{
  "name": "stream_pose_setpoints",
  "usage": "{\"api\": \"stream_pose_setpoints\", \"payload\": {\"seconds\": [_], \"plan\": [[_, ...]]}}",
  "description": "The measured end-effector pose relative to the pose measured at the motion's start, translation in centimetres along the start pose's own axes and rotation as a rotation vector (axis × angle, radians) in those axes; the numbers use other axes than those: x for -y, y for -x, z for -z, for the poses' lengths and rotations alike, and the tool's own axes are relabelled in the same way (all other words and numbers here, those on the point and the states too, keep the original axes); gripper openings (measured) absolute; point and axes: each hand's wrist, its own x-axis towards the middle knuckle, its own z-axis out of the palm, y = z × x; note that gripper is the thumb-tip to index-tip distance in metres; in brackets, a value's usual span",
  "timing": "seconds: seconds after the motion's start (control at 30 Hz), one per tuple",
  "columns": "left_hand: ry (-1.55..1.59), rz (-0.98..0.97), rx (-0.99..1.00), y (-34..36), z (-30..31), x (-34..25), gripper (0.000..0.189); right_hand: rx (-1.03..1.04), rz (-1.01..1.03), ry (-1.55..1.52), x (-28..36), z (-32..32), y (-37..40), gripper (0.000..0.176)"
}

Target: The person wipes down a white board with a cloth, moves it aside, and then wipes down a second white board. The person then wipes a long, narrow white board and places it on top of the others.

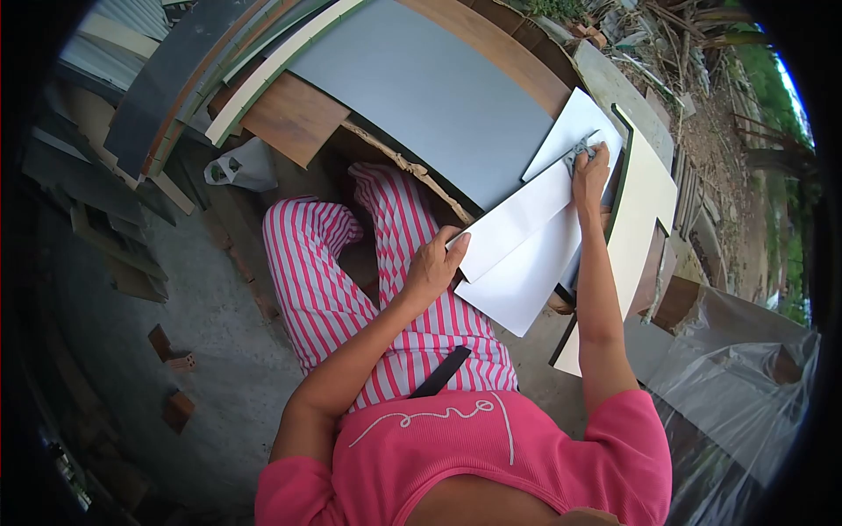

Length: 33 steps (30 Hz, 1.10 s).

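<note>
A narrow white panel [517, 221] lies slanted over other white sheets [526, 279] on a large grey board [430, 88]. My left hand [434, 267] grips its near left end, thumb on top and fingers around the edge. At the far right end, my right hand [591, 175] is closed on a crumpled grey cloth [582, 151], which touches the white surface. Another white sheet [574, 127] lies partly under the panel's far end. A dark strip [441, 372] rests on my lap.
Cream panels [645, 206] stand at the right, beside clear plastic sheeting [737, 386]. Curved stacked boards [184, 88] are at the upper left. A white plastic bag [250, 167] sits near my knees. Brick pieces [180, 410] lie on the concrete floor [228, 351].
</note>
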Motion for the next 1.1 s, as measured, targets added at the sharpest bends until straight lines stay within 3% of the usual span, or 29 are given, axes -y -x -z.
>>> {"api": "stream_pose_setpoints", "payload": {"seconds": [0.03,0.1,0.2,0.27,0.3,0.33,0.4,0.43,0.5,0.57,0.67,0.8,0.87,1.0,1.03,1.1], "plan": [[0.002,-0.005,-0.005,0.0,-0.1,0.1,0.048,0.008,-0.132,0.114,-1.9,0.1,-2.6,0.032],[-0.028,0.003,-0.007,0.0,0.0,0.2,0.05,-0.033,-0.167,0.234,-6.2,-0.4,-6.2,0.027],[0.03,0.074,0.024,0.2,0.4,-0.4,0.05,-0.038,-0.178,0.327,-5.2,-0.9,-6.5,0.025],[0.027,0.082,0.021,0.1,0.4,-0.2,0.05,0.0,-0.193,0.168,-1.5,-0.2,-3.7,0.027],[0.023,0.094,0.029,0.2,0.2,0.0,0.05,-0.045,-0.029,0.063,0.4,-0.1,-1.1,0.035],[0.024,0.099,0.034,0.2,0.2,0.0,0.05,0.075,-0.106,-0.068,5.1,1.6,2.0,0.045],[0.038,0.078,0.034,0.1,0.3,-0.1,0.046,0.257,-0.034,-0.204,11.4,3.9,8.1,0.05],[0.036,0.078,0.047,0.0,0.2,0.1,0.046,0.29,0.144,-0.037,13.0,4.5,11.4,0.057],[0.032,0.017,-0.006,-0.1,-0.1,0.6,0.041,0.482,0.236,-0.031,15.8,5.7,16.3,0.067],[0.051,0.015,-0.004,-0.1,0.0,0.5,0.037,0.515,0.252,-0.018,16.4,6.2,16.7,0.065],[0.037,0.042,0.001,-0.2,0.0,0.3,0.038,0.41,0.134,0.001,12.3,5.0,12.0,0.063],[-0.001,-0.008,-0.01,-0.5,0.0,-0.2,0.046,0.126,-0.116,0.233,-2.1,1.0,1.5,0.051],[0.001,-0.027,-0.037,-0.4,0.0,0.0,0.047,0.095,-0.078,0.306,-6.6,0.1,-2.7,0.047],[-0.011,0.007,-0.018,-0.4,0.2,-0.3,0.046,0.133,-0.137,0.274,-4.0,0.0,-3.5,0.048],[-0.002,0.002,-0.031,-0.3,0.1,-0.2,0.046,0.073,-0.055,0.271,-3.4,-1.1,-2.0,0.049],[0.005,0.003,-0.044,-0.3,-0.1,-0.1,0.046,0.185,0.027,0.173,4.2,0.5,2.8,0.053]]}}
